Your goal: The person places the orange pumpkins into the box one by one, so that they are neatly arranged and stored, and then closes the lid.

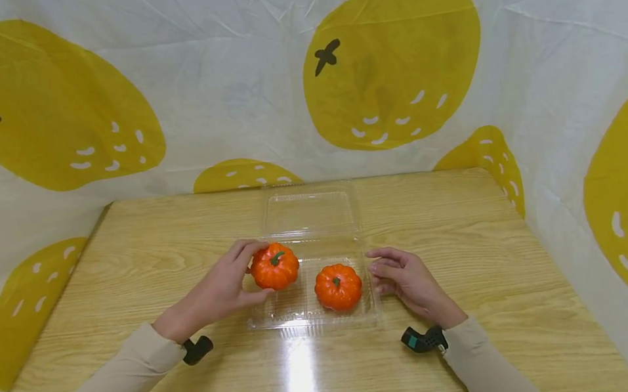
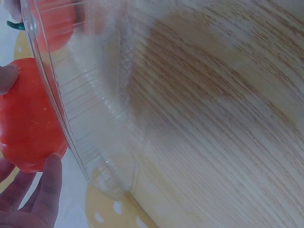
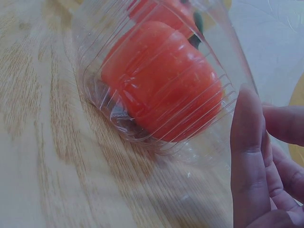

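Observation:
My left hand (image 1: 224,286) grips a small orange pumpkin (image 1: 274,267) with a green stem, thumb on the near side and fingers on the far side. It is held over the left half of a clear plastic clamshell container (image 1: 312,320). In the left wrist view, the gripped pumpkin (image 2: 28,118) shows beyond the container's rim. A second orange pumpkin (image 1: 338,287) sits in the right half, seen through the ribbed wall in the right wrist view. By the container's right edge, my right hand (image 1: 411,279) has loosely bent fingers, with a fingertip (image 3: 247,95) right at the rim.
The container's clear lid (image 1: 310,213) lies folded open toward the back of the wooden table (image 1: 440,206). A white curtain (image 1: 253,98) with yellow fruit prints hangs behind the table and along both sides. Dark wrist cameras sit at both sleeve cuffs.

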Available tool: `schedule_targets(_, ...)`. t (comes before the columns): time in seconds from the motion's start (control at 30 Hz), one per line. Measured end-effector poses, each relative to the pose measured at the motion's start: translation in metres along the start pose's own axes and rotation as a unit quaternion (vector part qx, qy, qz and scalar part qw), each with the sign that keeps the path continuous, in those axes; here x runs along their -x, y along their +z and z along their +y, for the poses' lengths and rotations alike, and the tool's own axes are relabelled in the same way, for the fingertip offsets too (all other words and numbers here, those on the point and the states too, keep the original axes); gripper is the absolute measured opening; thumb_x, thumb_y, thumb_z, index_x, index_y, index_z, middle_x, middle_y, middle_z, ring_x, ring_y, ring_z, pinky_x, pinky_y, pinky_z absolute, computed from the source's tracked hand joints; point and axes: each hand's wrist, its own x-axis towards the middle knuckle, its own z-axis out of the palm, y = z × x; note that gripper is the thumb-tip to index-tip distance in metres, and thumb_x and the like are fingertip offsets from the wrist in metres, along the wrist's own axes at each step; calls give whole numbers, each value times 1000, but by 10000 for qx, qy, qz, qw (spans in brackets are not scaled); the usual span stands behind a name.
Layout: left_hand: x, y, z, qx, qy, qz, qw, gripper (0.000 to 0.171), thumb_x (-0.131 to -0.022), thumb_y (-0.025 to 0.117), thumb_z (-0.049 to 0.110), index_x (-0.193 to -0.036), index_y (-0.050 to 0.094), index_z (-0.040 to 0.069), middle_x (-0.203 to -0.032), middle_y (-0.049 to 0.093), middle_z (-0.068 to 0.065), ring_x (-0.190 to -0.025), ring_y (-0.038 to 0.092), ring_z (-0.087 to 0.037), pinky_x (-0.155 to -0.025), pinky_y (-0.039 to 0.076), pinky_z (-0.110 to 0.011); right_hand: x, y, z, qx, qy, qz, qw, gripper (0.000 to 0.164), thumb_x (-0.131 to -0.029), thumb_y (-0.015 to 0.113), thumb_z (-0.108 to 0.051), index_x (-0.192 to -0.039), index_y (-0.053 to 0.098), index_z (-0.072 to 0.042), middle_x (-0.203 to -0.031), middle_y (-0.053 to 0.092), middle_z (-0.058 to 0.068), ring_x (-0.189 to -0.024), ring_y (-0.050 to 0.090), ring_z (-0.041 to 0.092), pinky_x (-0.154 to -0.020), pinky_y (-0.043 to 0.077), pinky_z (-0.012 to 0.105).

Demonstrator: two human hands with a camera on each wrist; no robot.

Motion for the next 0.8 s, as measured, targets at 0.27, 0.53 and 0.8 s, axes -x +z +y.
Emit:
schedule_targets(0.27,-1,4,2,-285,91,-119,9995,75,-82,88,23,-144,50,3,-140,55,-12,-119,62,-25,-94,62,-39,-1,-1,2,57,12,44,10000,39,-100,66,-8,-136,54,3,-91,74,-7,-76,70,6,-66,62,22)
schedule_targets(0.53,-2,7,1,-376,285,-227,9986,74,-81,89,26,-141,52,5,-137,56,-8,-116,61,-21,-93,61,-35,-1,-1,2,38,50,104,9999,38,-100,67,-8,-135,55,1,-90,73,-6,-76,70,6,-66,62,22)
schedule_targets(0.8,-5,8,3,-405,340,-336,9980,72,-82,88,28,-140,53,6,-135,56,-7,-116,61,-20,-95,60,-37,-1,0,2,27,98,117,9999,36,-99,68,-7,-133,57,-1,-91,73,-5,-76,70,6,-66,62,23)
